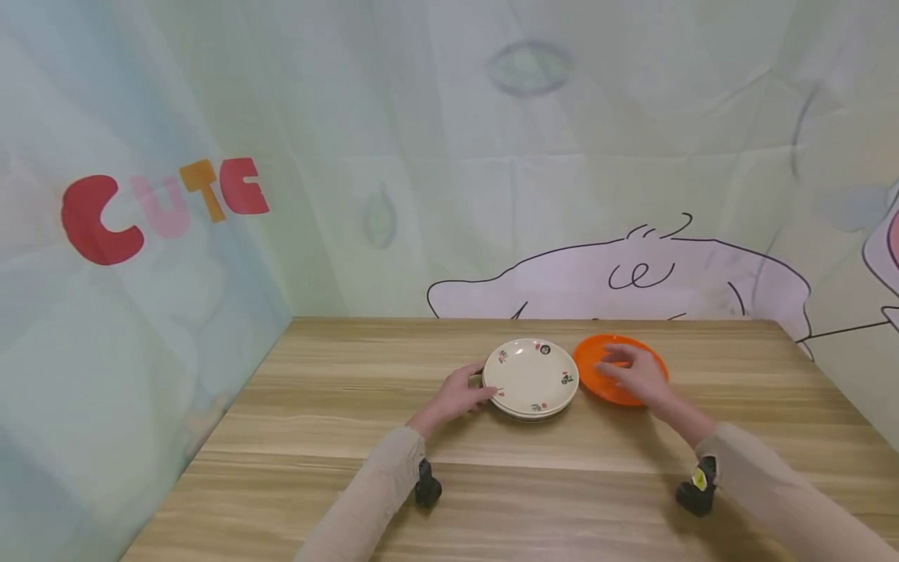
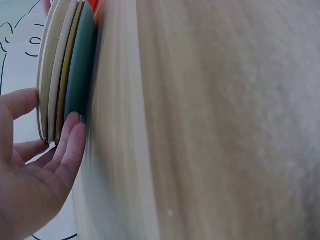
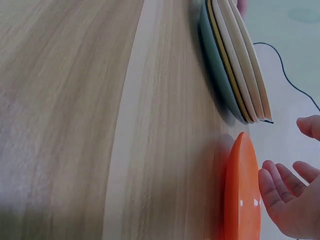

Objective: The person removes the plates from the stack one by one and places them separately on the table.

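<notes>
A stack of round plates [image 1: 531,378] is at the far middle of the table, cream with small printed figures on top. From the side, the left wrist view shows several cream rims, a yellow-brown rim and a green dish [image 2: 81,62] lowest. My left hand [image 1: 455,394] grips the stack's left edge, thumb on the top rim and fingers at the side and underneath. To the right of the stack lies an orange plate [image 1: 588,363]. Over it hovers my right hand [image 3: 297,197], fingers loosely bent and apart from the thumb, holding nothing.
The wood-grain table [image 1: 548,499] has its back edge just behind the plates. A printed cloth [image 1: 393,156] with drawings and large letters hangs behind and on the left. Each wrist carries a small black camera [image 1: 426,485] under its sleeve.
</notes>
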Demonstrator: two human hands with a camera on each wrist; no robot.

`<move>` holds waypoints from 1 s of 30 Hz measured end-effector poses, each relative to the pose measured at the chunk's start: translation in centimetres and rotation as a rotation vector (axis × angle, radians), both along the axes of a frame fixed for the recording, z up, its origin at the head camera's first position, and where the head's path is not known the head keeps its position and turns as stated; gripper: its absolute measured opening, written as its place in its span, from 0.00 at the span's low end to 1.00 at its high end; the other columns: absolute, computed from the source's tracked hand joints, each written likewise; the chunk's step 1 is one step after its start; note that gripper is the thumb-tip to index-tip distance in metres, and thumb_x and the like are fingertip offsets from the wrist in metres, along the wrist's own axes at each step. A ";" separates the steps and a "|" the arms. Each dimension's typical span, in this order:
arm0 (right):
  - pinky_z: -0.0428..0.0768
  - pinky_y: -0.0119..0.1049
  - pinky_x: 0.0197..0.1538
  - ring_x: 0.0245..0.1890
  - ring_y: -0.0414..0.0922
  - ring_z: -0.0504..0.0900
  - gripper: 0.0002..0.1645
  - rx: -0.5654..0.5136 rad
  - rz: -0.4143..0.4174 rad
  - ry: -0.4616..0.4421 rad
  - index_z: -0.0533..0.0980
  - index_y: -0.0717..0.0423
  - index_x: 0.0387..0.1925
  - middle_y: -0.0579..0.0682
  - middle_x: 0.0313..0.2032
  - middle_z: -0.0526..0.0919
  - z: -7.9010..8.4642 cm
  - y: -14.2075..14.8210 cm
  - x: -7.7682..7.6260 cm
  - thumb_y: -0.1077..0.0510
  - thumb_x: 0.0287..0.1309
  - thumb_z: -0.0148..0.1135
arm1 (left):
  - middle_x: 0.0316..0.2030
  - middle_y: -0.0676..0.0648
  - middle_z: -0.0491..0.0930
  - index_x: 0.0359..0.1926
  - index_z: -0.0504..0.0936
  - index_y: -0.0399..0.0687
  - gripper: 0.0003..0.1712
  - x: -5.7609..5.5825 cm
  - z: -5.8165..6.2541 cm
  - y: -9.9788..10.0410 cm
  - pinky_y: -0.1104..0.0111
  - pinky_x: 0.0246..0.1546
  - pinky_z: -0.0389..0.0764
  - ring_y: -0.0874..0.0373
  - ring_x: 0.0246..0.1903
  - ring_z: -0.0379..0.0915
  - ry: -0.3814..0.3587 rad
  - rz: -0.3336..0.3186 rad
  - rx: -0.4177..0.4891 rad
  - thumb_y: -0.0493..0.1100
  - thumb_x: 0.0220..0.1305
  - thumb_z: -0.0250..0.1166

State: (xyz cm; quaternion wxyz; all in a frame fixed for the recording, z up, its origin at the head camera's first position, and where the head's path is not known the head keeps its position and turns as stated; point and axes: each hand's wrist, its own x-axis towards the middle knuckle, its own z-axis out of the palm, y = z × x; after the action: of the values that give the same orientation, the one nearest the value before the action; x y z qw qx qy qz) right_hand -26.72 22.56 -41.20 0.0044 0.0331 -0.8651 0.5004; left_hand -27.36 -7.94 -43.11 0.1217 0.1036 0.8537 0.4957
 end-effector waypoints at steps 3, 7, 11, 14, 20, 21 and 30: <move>0.81 0.35 0.38 0.43 0.53 0.76 0.33 0.014 0.023 -0.007 0.67 0.67 0.57 0.66 0.49 0.74 0.1 -0.5 -0.2 0.53 0.54 0.62 | 0.42 0.39 0.76 0.65 0.58 0.36 0.38 0.0 -0.1 0.0 0.68 0.26 0.79 0.58 0.28 0.75 -0.002 0.001 -0.002 0.43 0.57 0.63; 0.80 0.37 0.40 0.45 0.55 0.76 0.33 0.054 0.052 -0.009 0.66 0.67 0.57 0.65 0.50 0.74 0.2 -1.0 -0.4 0.53 0.54 0.62 | 0.46 0.37 0.74 0.65 0.58 0.38 0.38 -0.1 -0.2 0.0 0.68 0.26 0.79 0.58 0.28 0.75 -0.002 0.000 -0.004 0.43 0.57 0.63; 0.79 0.40 0.44 0.46 0.56 0.76 0.34 0.103 0.075 -0.008 0.67 0.67 0.57 0.64 0.51 0.74 0.1 -1.6 -0.7 0.51 0.53 0.63 | 0.52 0.36 0.71 0.65 0.59 0.39 0.38 -0.1 -0.2 0.0 0.68 0.26 0.79 0.57 0.28 0.75 0.000 0.001 -0.010 0.44 0.57 0.63; 0.78 0.42 0.46 0.45 0.56 0.76 0.34 0.104 0.085 0.014 0.68 0.68 0.55 0.65 0.50 0.75 -0.1 -2.1 -1.0 0.52 0.51 0.64 | 0.53 0.36 0.71 0.65 0.59 0.40 0.38 -0.1 -0.2 0.0 0.69 0.25 0.79 0.57 0.28 0.75 -0.003 0.001 -0.015 0.44 0.57 0.63; 0.79 0.33 0.38 0.41 0.53 0.77 0.32 0.065 0.088 0.021 0.68 0.70 0.54 0.65 0.50 0.74 -0.7 -2.9 -1.3 0.56 0.50 0.65 | 0.55 0.35 0.69 0.65 0.58 0.39 0.38 -0.1 -0.4 -0.1 0.69 0.26 0.79 0.58 0.27 0.75 0.007 -0.002 -0.011 0.43 0.57 0.63; 0.79 0.31 0.36 0.41 0.52 0.77 0.32 0.062 0.088 0.012 0.68 0.70 0.55 0.65 0.50 0.74 -0.7 -3.0 -1.3 0.56 0.51 0.64 | 0.56 0.35 0.68 0.66 0.58 0.39 0.38 -0.1 -0.4 -0.1 0.69 0.26 0.79 0.58 0.27 0.75 0.008 -0.002 -0.012 0.43 0.57 0.63; 0.78 0.29 0.29 0.28 0.44 0.76 0.29 0.048 0.102 -0.006 0.67 0.72 0.54 0.67 0.50 0.73 -0.9 -3.5 -1.1 0.63 0.52 0.62 | 0.59 0.36 0.65 0.65 0.59 0.39 0.36 -0.3 -0.5 -0.1 0.69 0.29 0.80 0.59 0.30 0.75 0.007 -0.010 0.010 0.44 0.58 0.62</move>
State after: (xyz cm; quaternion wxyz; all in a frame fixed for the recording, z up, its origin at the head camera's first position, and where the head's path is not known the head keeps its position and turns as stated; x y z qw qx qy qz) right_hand -27.78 19.03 -42.11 -0.0245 0.0758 -0.8742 0.4790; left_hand -27.65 -8.04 -43.61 0.1207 0.1101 0.8510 0.4990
